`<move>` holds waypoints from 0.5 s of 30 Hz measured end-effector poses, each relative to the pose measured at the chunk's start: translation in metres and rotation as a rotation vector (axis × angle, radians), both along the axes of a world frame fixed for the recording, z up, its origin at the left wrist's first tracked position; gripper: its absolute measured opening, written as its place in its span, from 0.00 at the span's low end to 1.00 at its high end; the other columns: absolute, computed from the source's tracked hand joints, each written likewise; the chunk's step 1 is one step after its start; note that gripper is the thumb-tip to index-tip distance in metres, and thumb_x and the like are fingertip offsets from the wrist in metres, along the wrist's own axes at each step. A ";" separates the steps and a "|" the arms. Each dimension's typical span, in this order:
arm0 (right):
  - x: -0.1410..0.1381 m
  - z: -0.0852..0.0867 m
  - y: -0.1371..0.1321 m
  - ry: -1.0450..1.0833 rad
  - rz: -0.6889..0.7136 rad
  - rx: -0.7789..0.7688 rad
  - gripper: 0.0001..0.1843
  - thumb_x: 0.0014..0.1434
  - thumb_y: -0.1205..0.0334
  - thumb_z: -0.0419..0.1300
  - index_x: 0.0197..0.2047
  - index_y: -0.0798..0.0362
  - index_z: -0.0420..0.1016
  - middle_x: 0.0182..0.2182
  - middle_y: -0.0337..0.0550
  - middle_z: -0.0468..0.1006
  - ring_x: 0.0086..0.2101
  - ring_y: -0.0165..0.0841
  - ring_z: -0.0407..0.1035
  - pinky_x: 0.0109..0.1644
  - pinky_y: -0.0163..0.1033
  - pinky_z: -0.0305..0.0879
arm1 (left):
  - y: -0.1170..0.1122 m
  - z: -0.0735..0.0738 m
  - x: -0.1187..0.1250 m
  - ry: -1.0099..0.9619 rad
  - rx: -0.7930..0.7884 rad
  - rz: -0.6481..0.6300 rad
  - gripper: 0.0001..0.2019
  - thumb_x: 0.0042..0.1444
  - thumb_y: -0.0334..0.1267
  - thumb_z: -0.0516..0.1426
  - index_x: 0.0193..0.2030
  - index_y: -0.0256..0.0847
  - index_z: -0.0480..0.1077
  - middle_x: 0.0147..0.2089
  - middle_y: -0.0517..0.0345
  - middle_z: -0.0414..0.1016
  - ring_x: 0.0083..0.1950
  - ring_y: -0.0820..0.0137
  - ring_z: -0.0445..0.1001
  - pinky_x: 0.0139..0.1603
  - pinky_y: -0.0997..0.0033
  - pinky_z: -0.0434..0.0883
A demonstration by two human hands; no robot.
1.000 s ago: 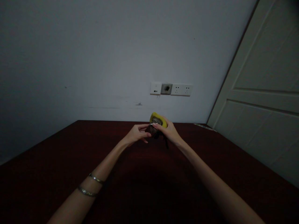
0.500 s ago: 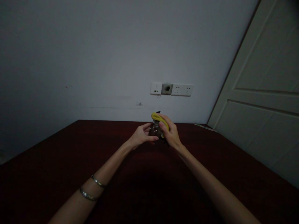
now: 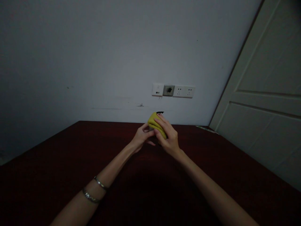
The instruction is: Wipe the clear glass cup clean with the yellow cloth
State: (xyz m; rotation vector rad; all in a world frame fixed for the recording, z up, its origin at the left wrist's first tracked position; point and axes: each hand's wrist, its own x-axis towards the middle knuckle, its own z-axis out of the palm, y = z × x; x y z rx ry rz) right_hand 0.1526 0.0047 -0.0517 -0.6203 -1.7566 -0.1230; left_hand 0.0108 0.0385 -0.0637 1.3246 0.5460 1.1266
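Note:
A folded yellow cloth point(image 3: 153, 118) is gripped in my right hand point(image 3: 169, 138), thumb below and fingers spread along its top. The cloth covers most of a small, clear, glassy object point(image 3: 150, 128), of which only a greyish bit shows at the cloth's lower left. My left hand point(image 3: 141, 137) is closed around that object from the left, its thumb reaching to the right and meeting the cloth. A black edge sticks up behind the cloth; what it belongs to is hard to make out. Both hands are held above the dark red table point(image 3: 94, 157).
Behind the table rises a pale wall point(image 3: 105, 56) with a row of sockets and a switch point(image 3: 183, 91). A light panelled door point(image 3: 265, 94) stands along the right side. A thin flat strip point(image 3: 207, 129) lies at the table's back right edge.
My right hand has moved the yellow cloth left over the glassy object, which now hardly shows. My left hand has shifted slightly left but still holds it.

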 end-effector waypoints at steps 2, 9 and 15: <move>-0.002 -0.002 0.000 -0.049 0.013 0.032 0.23 0.60 0.65 0.54 0.59 0.48 0.64 0.61 0.46 0.62 0.61 0.40 0.55 0.64 0.54 0.55 | 0.002 -0.003 -0.001 -0.023 -0.015 -0.027 0.28 0.40 0.47 0.66 0.47 0.37 0.66 0.42 0.50 0.73 0.32 0.67 0.75 0.18 0.74 0.74; -0.008 0.003 0.001 0.283 0.074 -0.168 0.17 0.62 0.60 0.52 0.53 0.48 0.70 0.51 0.45 0.75 0.52 0.37 0.69 0.57 0.48 0.64 | 0.003 -0.003 0.001 -0.040 -0.142 -0.231 0.27 0.47 0.61 0.58 0.42 0.38 0.68 0.31 0.56 0.73 0.22 0.72 0.72 0.11 0.78 0.68; -0.014 0.019 -0.001 0.620 0.148 -0.439 0.20 0.60 0.51 0.53 0.47 0.55 0.74 0.43 0.47 0.79 0.41 0.37 0.74 0.43 0.42 0.73 | 0.003 0.006 0.003 -0.063 -0.354 -0.289 0.29 0.55 0.63 0.44 0.35 0.36 0.69 0.24 0.57 0.70 0.15 0.76 0.66 0.07 0.81 0.57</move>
